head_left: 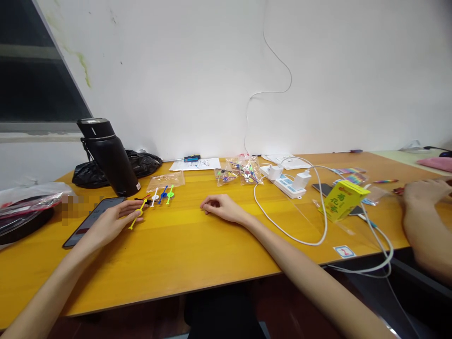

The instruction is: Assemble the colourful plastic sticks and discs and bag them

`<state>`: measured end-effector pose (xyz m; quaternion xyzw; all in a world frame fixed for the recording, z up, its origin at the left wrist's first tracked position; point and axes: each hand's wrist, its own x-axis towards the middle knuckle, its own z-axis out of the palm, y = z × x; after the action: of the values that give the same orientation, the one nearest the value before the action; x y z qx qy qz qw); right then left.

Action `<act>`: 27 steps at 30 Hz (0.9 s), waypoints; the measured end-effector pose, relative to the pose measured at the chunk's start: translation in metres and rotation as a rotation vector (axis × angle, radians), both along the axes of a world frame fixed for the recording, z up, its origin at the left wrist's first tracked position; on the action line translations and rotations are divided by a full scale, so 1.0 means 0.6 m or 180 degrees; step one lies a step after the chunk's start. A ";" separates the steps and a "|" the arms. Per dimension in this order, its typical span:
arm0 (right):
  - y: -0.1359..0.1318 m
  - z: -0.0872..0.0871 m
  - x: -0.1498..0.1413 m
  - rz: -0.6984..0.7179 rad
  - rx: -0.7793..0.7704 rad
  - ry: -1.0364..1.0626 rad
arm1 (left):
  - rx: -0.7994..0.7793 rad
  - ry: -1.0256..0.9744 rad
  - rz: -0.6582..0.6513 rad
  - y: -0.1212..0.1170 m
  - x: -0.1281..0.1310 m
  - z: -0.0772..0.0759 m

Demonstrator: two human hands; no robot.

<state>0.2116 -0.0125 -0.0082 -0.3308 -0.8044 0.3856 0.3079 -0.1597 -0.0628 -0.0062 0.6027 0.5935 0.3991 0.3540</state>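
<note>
My left hand point(115, 221) is over the left part of the table, its thumb and fingers closed on a yellow plastic arrow spinner point(133, 223). Just beyond the fingertips lie more arrows of the same shape: a white arrow point(154, 197), a blue arrow point(163, 195) and a green arrow point(170, 194). Red and black pieces point(146, 200) show partly behind my left hand. My right hand point(224, 208) rests on the tabletop near the middle, fingers curled in, with nothing visible in them.
A phone point(95, 221) lies beside my left wrist, near a black bottle point(111, 160). Bagged small parts point(243, 169), a power strip point(287, 184) with looping white cables and a yellow box point(342, 201) stand farther right. Another person's hand point(425, 197) is at the far right.
</note>
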 end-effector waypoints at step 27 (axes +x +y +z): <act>-0.001 0.003 -0.003 -0.0026 -0.0049 0.0001 | 0.0540 0.1371 0.0342 -0.023 0.020 0.019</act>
<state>0.2100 -0.0128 -0.0062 -0.3364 -0.8000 0.3906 0.3070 -0.1478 -0.0764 0.0051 0.6690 0.6509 0.3281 0.1455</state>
